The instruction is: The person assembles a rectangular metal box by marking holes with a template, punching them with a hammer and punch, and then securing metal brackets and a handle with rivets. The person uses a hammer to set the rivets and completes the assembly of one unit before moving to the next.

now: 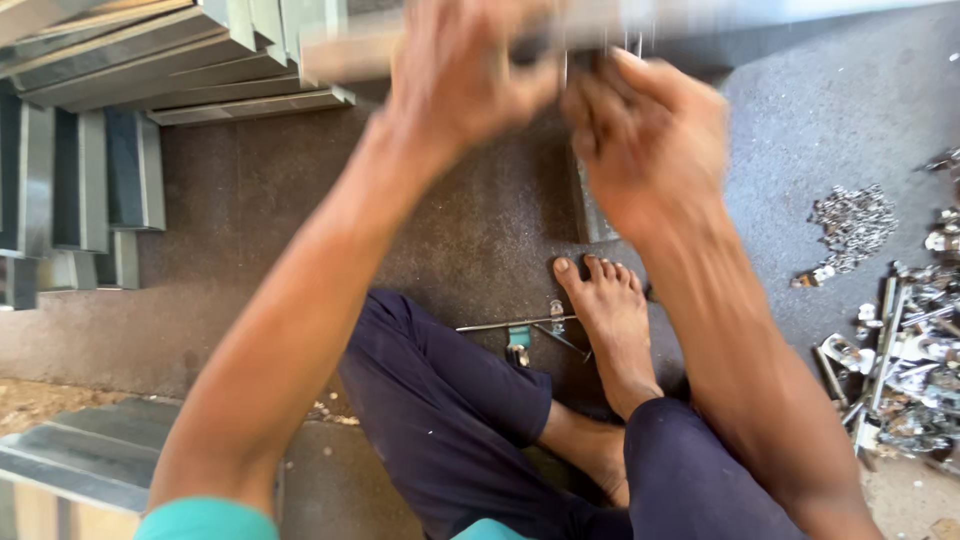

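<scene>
A long grey metal channel piece (340,50) runs across the top of the view, blurred by motion. My left hand (465,70) is closed around it near the middle. My right hand (650,140) is just to the right, fingers curled against the same piece and a vertical metal part (588,215) below it. What the right fingers pinch is too blurred to tell. I sit on the floor with dark trousers and a bare foot (610,320) stretched forward.
Stacked metal channel sections (150,60) lie at the top left, more upright ones (80,180) at the left. A small hand tool with a teal part (520,332) lies by the foot. A pile of small metal hardware (900,340) covers the right side.
</scene>
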